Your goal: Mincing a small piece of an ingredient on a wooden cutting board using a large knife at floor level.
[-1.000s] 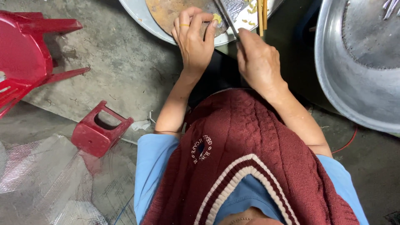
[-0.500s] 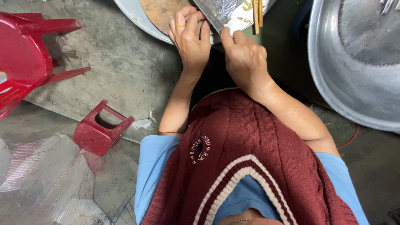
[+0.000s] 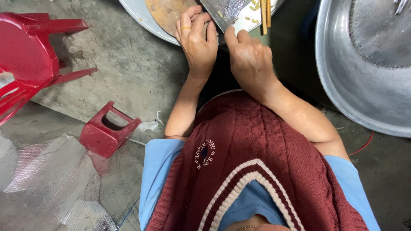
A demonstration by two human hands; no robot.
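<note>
Gripping a broad, dull-grey cleaver blade, the right hand closes; left hand curls over the round board.

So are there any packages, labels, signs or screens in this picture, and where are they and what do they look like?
Embroidered emblem: on the chest of the maroon knitted vest, a small ring of white stitched lettering around a dark blue middle.
Clear plastic wrap: lower left on the ground, crumpled and see-through; whether it is packaging I cannot tell.
No signs or screens show.
</note>
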